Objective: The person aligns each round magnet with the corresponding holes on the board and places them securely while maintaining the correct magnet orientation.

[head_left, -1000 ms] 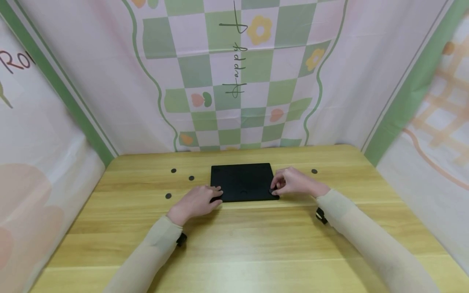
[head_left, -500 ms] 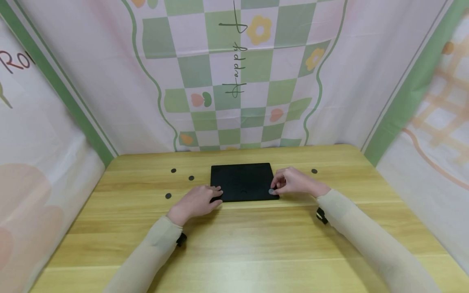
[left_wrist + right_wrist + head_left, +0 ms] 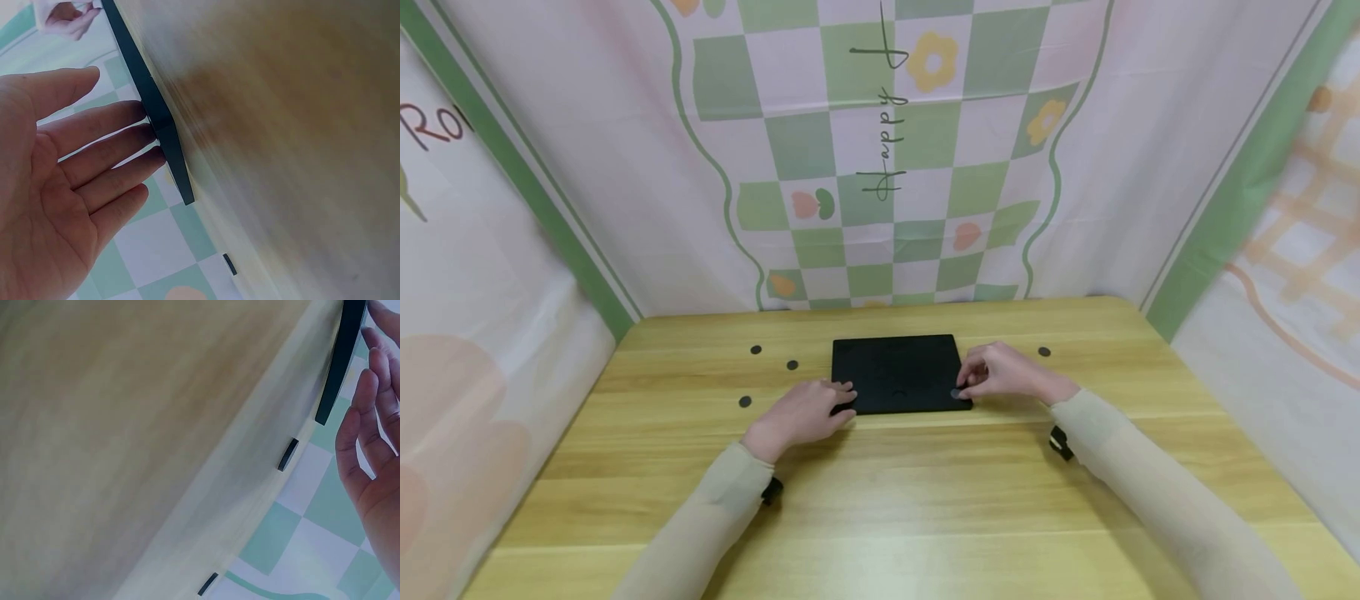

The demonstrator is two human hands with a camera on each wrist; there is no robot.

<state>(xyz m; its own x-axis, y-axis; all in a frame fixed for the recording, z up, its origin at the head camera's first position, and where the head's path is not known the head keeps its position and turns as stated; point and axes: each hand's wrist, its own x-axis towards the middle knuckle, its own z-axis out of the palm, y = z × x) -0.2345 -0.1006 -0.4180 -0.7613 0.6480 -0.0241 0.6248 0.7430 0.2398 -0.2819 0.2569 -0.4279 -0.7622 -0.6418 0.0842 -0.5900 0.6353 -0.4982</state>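
A thin black rectangular board [image 3: 895, 371] lies flat on the wooden table. My left hand [image 3: 801, 412] rests on its left front corner; in the left wrist view, the straight fingertips [image 3: 134, 111] touch the board's edge. At the right front corner, my right hand [image 3: 1000, 371] pinches a small dark round disc [image 3: 956, 393] between thumb and fingertips, right over the board's surface. A faint round outline shows near the board's front middle. The right wrist view catches the right hand [image 3: 378, 425] beside the board's edge [image 3: 342, 362], with the pinched disc out of sight.
Several like discs lie on the table [image 3: 880, 500]: left of the board are a far disc [image 3: 756, 350], a middle disc [image 3: 792, 365] and a near disc [image 3: 745, 402]. Another disc [image 3: 1044, 352] lies beyond the right wrist. A patterned curtain [image 3: 865, 167] hangs behind the table.
The disc in my right fingers has tilted, looking lighter half a second ago and darker now. Both hands stay in place; the left hand and the board have not moved.
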